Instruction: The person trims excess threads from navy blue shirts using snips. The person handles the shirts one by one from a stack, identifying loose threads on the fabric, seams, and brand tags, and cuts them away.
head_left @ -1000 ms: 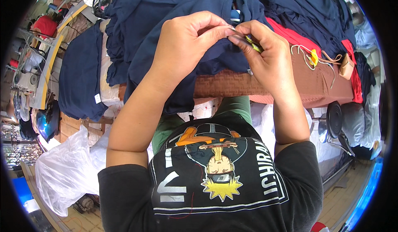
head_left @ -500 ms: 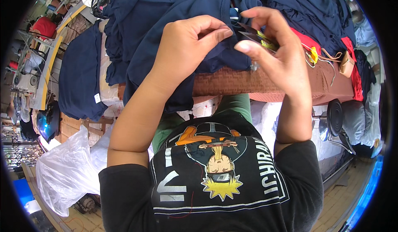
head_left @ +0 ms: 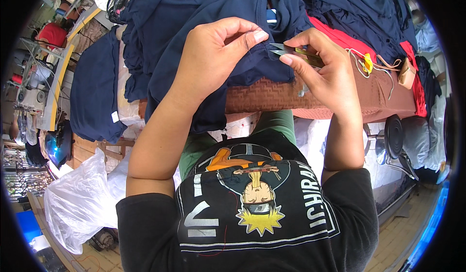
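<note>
My left hand (head_left: 213, 53) pinches a fold of a navy blue garment (head_left: 194, 9), thumb and fingers closed on the cloth near its edge. My right hand (head_left: 325, 68) holds small metal thread snips (head_left: 296, 52) with a yellowish handle, their blades pointing left and touching the pinched cloth just below my left thumb. The garment drapes over a brown woven-covered table (head_left: 272, 97) and hangs down its front.
More navy garments (head_left: 359, 9) pile at the back right over red cloth (head_left: 340, 36). A navy piece (head_left: 94, 92) hangs at left. A white plastic bag (head_left: 80, 204) lies at lower left. Cords and a tan tag (head_left: 405, 73) rest on the table's right. A person in red (head_left: 51, 34) sits far left.
Both hands shifted slightly. The right hand lowered from above the cloth and now points the snips at the fold that the left hand pinches.
</note>
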The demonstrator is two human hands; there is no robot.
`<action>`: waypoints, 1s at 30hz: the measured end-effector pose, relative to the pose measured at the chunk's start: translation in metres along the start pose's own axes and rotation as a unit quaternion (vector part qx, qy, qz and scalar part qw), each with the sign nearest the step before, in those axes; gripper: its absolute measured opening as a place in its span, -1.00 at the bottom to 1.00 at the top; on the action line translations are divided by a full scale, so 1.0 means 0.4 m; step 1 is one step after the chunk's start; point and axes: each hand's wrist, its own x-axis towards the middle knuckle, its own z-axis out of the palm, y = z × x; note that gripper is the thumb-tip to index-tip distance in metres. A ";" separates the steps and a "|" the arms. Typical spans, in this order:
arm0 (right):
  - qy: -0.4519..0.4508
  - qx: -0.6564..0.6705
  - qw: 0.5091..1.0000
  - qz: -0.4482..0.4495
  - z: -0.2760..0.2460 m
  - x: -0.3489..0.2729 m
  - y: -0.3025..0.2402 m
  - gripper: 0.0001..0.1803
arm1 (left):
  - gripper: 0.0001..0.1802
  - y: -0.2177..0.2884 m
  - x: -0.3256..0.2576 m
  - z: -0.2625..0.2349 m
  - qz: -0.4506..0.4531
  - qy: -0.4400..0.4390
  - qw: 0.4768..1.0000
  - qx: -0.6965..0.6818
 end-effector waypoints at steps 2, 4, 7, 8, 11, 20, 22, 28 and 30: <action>0.019 -0.012 0.999 -0.025 0.010 0.001 0.009 -0.72 | -0.81 0.005 -0.001 0.003 -0.009 0.001 1.000 -0.004; 0.039 -0.027 0.997 -0.056 0.014 0.003 0.013 -0.73 | -0.81 0.007 0.000 0.005 -0.002 0.002 1.000 -0.001; 0.051 -0.045 0.995 -0.068 0.015 0.007 0.011 -0.74 | -0.81 0.012 -0.001 0.005 0.000 0.002 1.000 0.006; 0.048 -0.029 0.996 -0.065 0.019 0.008 0.008 -0.74 | -0.81 0.014 -0.002 0.005 0.000 0.002 1.000 0.009; 0.039 -0.015 0.998 -0.057 0.023 0.007 0.003 -0.74 | -0.80 0.019 -0.007 0.007 0.006 -0.002 1.000 0.014; 0.088 0.118 0.987 0.066 -0.029 -0.008 0.024 -0.65 | -0.82 0.234 -0.094 -0.132 0.256 -0.105 0.949 0.150; 0.044 0.168 0.979 0.110 0.003 -0.022 0.039 -0.63 | -0.88 0.232 -0.115 -0.122 0.199 -0.025 0.973 0.113; 0.006 0.292 0.923 0.249 0.085 -0.029 0.019 -0.81 | -0.85 0.061 -0.096 -0.071 -0.035 0.066 0.988 0.135; -0.003 0.339 0.917 0.209 0.096 -0.036 0.050 -0.87 | -0.82 0.029 -0.117 -0.047 -0.066 0.037 0.988 0.138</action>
